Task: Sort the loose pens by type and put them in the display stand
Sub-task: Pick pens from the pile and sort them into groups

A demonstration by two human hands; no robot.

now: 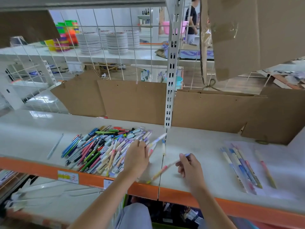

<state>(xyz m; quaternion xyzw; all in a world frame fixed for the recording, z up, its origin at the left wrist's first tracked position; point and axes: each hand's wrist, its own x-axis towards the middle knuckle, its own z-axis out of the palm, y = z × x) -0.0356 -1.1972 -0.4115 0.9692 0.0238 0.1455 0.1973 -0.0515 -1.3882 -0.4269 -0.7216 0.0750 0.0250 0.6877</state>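
Cardboard sheets against wire grid; stacked plates behind.

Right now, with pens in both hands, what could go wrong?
1. The pen in the right hand is pinched at one end, its far end reaching the orange shelf edge; it could slip and drop off.
2. The left hand rests on the big pile, which lies close to that edge, so a nudge might roll pens off.
3. The sorted pens on the right may get mixed.
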